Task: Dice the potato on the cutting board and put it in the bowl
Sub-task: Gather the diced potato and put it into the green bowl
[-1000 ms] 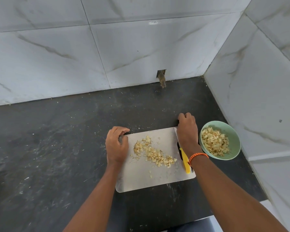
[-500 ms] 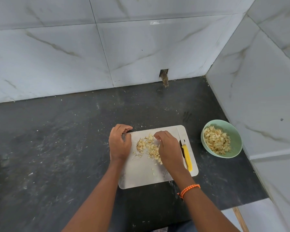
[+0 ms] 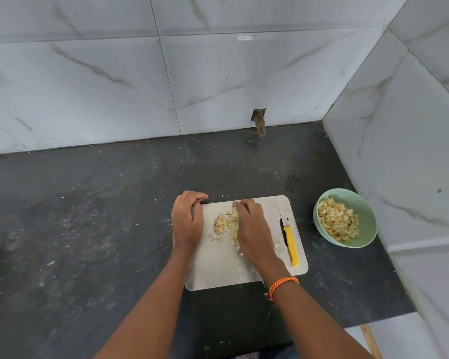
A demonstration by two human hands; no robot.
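1. Step: gathering the pale diced potato pile on the light grey rectangular cutting board; cutting looks done.
2. Right hand cupped against the pile, fingers together; left hand curled on the board's left edge.
3. Yellow-handled knife lies on the board, unheld.
4. Next: scoop dice into the mint green round bowl, already part-filled.

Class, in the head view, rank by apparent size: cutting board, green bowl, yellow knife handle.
1. Cutting board
2. Green bowl
3. Yellow knife handle
All lie at similar distance, so the ranking is safe.
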